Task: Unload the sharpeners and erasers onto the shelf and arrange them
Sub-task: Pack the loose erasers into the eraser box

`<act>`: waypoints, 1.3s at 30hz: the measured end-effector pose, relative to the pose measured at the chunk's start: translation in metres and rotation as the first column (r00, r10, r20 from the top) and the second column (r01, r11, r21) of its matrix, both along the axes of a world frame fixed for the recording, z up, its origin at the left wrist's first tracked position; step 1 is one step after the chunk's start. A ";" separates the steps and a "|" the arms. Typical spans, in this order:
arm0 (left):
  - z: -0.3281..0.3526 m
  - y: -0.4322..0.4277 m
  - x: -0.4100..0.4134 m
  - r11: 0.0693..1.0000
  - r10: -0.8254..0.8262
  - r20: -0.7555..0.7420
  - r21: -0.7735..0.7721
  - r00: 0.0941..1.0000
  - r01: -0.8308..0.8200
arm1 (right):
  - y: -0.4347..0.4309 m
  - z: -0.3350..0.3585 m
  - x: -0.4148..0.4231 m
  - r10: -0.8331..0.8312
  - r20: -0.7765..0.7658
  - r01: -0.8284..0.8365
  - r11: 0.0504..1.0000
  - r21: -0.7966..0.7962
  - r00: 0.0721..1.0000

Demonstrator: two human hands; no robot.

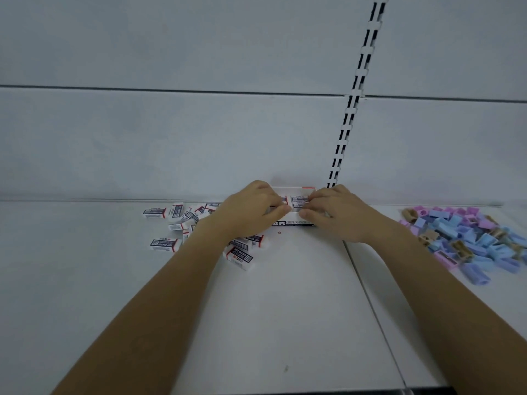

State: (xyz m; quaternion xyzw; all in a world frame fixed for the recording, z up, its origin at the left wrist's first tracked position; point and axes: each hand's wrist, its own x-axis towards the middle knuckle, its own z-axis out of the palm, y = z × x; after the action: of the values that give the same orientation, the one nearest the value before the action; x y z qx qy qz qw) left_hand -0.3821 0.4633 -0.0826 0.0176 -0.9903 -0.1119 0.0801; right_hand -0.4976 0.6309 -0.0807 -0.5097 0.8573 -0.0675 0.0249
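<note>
Your left hand (251, 213) and right hand (335, 216) are both at the white card box (296, 223) printed "4B ERASER". The fingers of each are pinched on the boxed erasers (299, 202). About a dozen loose erasers (165, 244) marked "SOFT ERASER" lie to the left on the shelf (285, 309). The pastel plastic sharpeners (470, 238) are heaped at the right, too many to count.

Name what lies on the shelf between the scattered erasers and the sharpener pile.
The head view shows the eraser box, left hand and right hand at it, then bare shelf.
</note>
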 end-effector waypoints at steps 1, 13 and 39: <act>0.002 0.001 0.001 1.000 -0.010 -0.006 0.008 1.000 0.011 | 0.000 0.001 0.001 0.012 -0.005 -0.012 1.000 -0.019 1.000; 0.023 -0.042 0.053 0.984 0.106 -0.215 0.162 0.971 -0.072 | -0.021 0.004 0.046 0.265 -0.181 -0.317 0.862 -0.395 0.947; 0.028 -0.024 0.067 0.836 0.131 -0.136 0.548 0.982 -0.036 | -0.011 0.010 0.045 0.146 -0.083 -0.167 0.794 -0.585 0.986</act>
State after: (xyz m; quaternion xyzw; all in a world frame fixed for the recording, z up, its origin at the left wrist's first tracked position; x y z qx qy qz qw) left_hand -0.3152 0.4398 -0.0542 0.0734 -0.9059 -0.3853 0.1597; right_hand -0.4530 0.6203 -0.0705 -0.5622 0.7492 -0.3195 -0.1435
